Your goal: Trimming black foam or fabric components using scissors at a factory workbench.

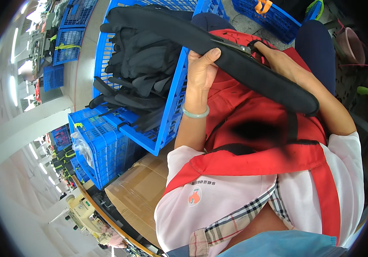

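Note:
A long black padded strip (265, 79) with a rounded end stretches across my lap, from over the crate to near my right forearm. My left hand (203, 70) pinches it near its middle, thumb on top. My right hand (274, 58) is closed around the dark handles of a pair of scissors (232, 45). The scissors' metal blades lie along the strip's upper edge, pointing toward my left thumb. Part of my right hand's fingers is hidden behind the strip. Below the strip, a red apron (235, 103) covers my lap.
At my left stands a blue plastic crate (167, 124) heaped with similar black pieces (139, 64). Another blue crate (107, 139) and a cardboard box (139, 182) are beside it. Further blue crates (269, 21) stand ahead. A pink basket (350, 45) is at the far right.

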Demonstrator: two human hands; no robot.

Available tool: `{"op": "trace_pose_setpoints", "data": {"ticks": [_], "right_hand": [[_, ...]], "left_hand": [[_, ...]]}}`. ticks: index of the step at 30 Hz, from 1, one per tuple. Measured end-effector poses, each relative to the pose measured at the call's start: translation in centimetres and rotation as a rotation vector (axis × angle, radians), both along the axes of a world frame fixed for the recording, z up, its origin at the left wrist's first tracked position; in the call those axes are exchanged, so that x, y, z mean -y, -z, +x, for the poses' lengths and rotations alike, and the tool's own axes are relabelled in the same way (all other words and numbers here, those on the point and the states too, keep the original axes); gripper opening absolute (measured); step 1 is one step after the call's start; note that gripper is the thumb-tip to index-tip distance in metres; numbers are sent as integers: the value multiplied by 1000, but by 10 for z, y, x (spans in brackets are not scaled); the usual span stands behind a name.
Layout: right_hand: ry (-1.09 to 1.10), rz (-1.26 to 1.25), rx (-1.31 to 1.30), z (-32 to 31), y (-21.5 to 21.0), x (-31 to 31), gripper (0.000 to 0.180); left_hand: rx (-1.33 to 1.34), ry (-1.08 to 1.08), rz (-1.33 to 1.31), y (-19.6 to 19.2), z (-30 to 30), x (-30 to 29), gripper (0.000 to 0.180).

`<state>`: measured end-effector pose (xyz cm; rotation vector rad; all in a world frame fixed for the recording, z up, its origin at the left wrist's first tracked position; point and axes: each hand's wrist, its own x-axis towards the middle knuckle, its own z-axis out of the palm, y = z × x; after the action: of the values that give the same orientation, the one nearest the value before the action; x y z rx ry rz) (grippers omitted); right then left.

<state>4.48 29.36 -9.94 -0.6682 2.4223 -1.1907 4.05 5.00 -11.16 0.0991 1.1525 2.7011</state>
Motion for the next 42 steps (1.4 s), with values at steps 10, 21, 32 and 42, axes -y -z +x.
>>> {"op": "trace_pose_setpoints", "data": {"ticks": [10, 21, 32, 42], "right_hand": [[32, -110, 178, 5, -4, 3, 33], [76, 68, 6, 1, -3, 13, 39], [100, 42, 47, 1, 6, 15, 37], [24, -112, -28, -8, -2, 17, 34]], "left_hand": [[27, -88, -3, 7, 6, -3, 30], [30, -51, 32, 8, 4, -8, 28], [58, -19, 107, 9, -11, 5, 27], [17, -56, 52, 5, -5, -2, 27]]}}
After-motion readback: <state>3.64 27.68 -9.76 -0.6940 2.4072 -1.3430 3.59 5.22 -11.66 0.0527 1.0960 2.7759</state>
